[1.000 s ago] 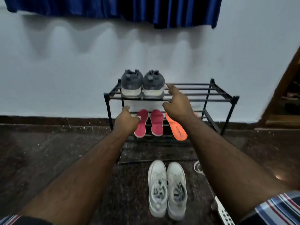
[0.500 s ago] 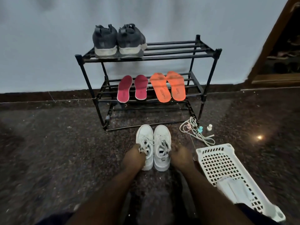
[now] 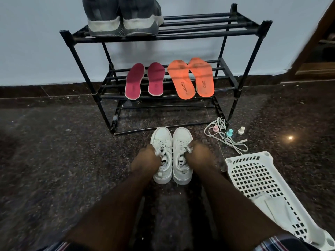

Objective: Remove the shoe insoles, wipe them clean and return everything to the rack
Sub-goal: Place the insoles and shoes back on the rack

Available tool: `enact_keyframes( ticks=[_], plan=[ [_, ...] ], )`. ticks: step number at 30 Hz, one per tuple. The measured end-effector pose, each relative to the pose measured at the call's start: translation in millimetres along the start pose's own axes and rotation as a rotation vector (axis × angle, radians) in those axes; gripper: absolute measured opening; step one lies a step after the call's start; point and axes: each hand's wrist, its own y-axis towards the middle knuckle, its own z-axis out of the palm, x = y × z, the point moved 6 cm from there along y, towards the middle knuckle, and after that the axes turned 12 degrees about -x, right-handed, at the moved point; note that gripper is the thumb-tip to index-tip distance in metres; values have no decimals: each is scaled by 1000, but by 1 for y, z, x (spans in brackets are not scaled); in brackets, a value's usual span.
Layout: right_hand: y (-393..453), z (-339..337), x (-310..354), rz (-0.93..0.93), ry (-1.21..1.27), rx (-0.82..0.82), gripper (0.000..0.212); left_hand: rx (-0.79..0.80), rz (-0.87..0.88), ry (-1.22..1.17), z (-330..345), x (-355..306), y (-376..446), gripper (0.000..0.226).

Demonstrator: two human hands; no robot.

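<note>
While you bend over the dark speckled floor [image 3: 54, 169], your two arms reach down in front of you. Your left hand [image 3: 146, 159] grips the left white shoe [image 3: 161, 140] at its laces, and your right hand [image 3: 196, 156] grips the right white shoe [image 3: 181, 138] the same way. The two shoes sit side by side on the floor, toes pointing at the rack. By your right arm lies a white plastic basket [image 3: 253, 178] full of holes. A bit farther, a loose white lace [image 3: 226, 140] curls on the floor with three little pegs, pink [image 3: 215, 128], blue [image 3: 230, 132] and white [image 3: 241, 130]. Behind that stands the black shoe rack [image 3: 235, 87]. On its middle shelf lie two dark pink insoles [image 3: 145, 80] on the left and two orange insoles [image 3: 190, 77] on the right. On top sit two grey shoes [image 3: 125, 17]. The pale wall [image 3: 36, 42] is at the back, and a brown wooden frame [image 3: 313, 44] is at the far right.
</note>
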Motion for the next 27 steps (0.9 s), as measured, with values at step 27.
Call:
enact_keyframes(
  ticks=[27],
  plan=[
    [5,5,-2,154,16,77,44,223,-261,-214,15,15,-7,64]
  ],
)
